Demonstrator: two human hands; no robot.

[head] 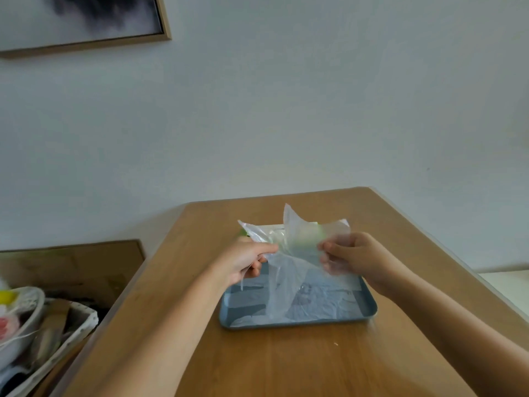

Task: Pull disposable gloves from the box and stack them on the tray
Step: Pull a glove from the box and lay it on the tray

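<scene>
- The surface is carrying the blue tray, where flattened gloves are lying.
- I am spreading one glove above the tray, so it should land flat.
- My left hand and right hand are pinching its opposite edges between the fingers.

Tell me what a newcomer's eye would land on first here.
First comes the clear plastic glove, pinched between the left hand and the right hand at the centre. Beneath it, a blue tray holds flattened gloves on the wooden table. A framed picture hangs on the wall, upper left.
</scene>
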